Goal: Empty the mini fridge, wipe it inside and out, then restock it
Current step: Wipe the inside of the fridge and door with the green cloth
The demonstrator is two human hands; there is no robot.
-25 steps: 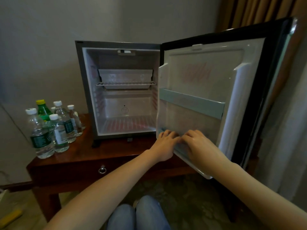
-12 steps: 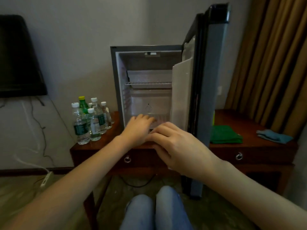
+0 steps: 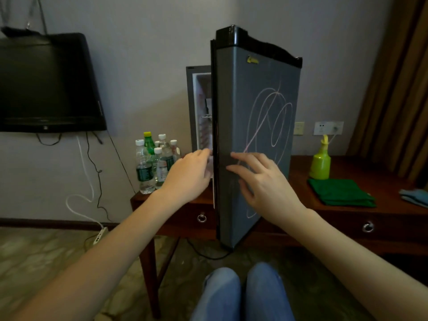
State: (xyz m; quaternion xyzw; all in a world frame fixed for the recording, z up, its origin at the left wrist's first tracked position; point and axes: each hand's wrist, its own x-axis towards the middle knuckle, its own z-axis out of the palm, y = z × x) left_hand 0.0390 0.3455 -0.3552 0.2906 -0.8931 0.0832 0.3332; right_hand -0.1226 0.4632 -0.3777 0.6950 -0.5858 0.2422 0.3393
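While the mini fridge door [image 3: 259,140] stands ajar, the left hand [image 3: 188,176] reaches at its inner edge — grip unclear — and the right hand [image 3: 261,181] hovers spread, empty.

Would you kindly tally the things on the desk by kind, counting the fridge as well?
Drink bottles: 5 clearly seen (a sixth may hide among them)
Spray bottle: 1
Cloths: 2, one green, one blue
Fridge: 1
Total: 9
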